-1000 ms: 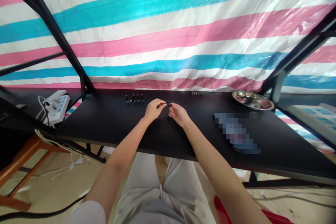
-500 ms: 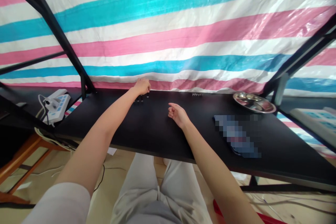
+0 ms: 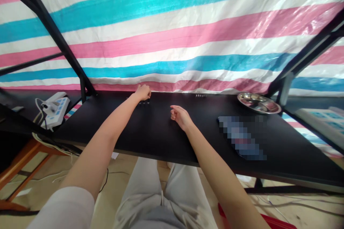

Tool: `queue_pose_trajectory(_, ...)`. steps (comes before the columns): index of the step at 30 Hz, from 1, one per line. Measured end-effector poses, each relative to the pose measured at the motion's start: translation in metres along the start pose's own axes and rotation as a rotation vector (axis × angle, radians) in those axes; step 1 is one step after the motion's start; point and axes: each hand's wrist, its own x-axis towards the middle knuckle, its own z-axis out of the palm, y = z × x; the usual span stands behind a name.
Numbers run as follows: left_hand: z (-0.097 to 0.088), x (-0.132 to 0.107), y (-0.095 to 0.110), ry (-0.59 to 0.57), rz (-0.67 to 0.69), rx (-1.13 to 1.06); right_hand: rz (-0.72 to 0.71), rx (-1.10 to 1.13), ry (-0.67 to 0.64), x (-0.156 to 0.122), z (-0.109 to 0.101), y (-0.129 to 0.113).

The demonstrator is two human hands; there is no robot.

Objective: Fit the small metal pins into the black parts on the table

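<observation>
Over the back of the black table [image 3: 118, 118], my left hand [image 3: 143, 92] hangs palm down with its fingers bent together; whatever may be in them is hidden. Just below it, several small metal pieces [image 3: 144, 103], too tiny to name, stand in a short row. My right hand [image 3: 181, 117] is held above the middle of the table, nearer to me. Its index finger points left while the other fingers curl in, and I cannot make out what, if anything, they hold. Another row of small shiny metal pieces [image 3: 200, 96] lies at the rear edge, right of centre.
At the back right sits a round steel plate [image 3: 259, 103]. A blurred blue object [image 3: 240, 137] lies in front of it. A white power strip [image 3: 56, 111] with cables is at the left. Black frame bars [image 3: 53, 30] rise at both sides, before a striped sheet [image 3: 172, 39].
My left hand has shifted slightly left and down. A small piece that was under its fingers now appears in line with the others. My right hand has barely moved.
</observation>
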Motion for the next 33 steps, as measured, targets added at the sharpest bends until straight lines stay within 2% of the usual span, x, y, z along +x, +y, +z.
queue_pose_trajectory(16,-0.001,-0.001,-0.005,-0.008,-0.019,0.001,-0.007,-0.010,0.017,-0.001,0.000,-0.001)
queue_pose_trajectory(18,-0.003,-0.002,-0.002,0.048,-0.016,-0.017,-0.012,-0.016,0.019,0.001,-0.001,-0.001)
queue_pose_trajectory(21,-0.006,-0.008,0.012,0.220,0.035,-0.122,-0.064,-0.091,0.067,0.005,-0.005,0.002)
queue_pose_trajectory(23,-0.003,-0.016,0.030,0.336,0.100,-0.251,-0.160,-0.270,0.154,0.007,-0.009,0.004)
queue_pose_trajectory(25,0.010,-0.026,0.052,0.411,0.152,-0.374,-0.322,-0.594,0.240,0.009,-0.013,0.007)
queue_pose_trajectory(27,0.030,-0.038,0.074,0.415,0.143,-0.453,-0.483,-0.976,0.263,0.009,-0.016,0.010)
queue_pose_trajectory(28,0.041,-0.043,0.083,0.414,0.086,-0.477,-0.535,-1.141,0.251,0.009,-0.018,0.012)
queue_pose_trajectory(30,0.063,-0.054,0.098,0.380,-0.060,-0.493,-0.554,-1.374,0.212,0.008,-0.021,0.016)
queue_pose_trajectory(33,0.085,-0.066,0.108,0.245,-0.114,-0.455,-0.450,-1.544,0.181,0.008,-0.023,0.023)
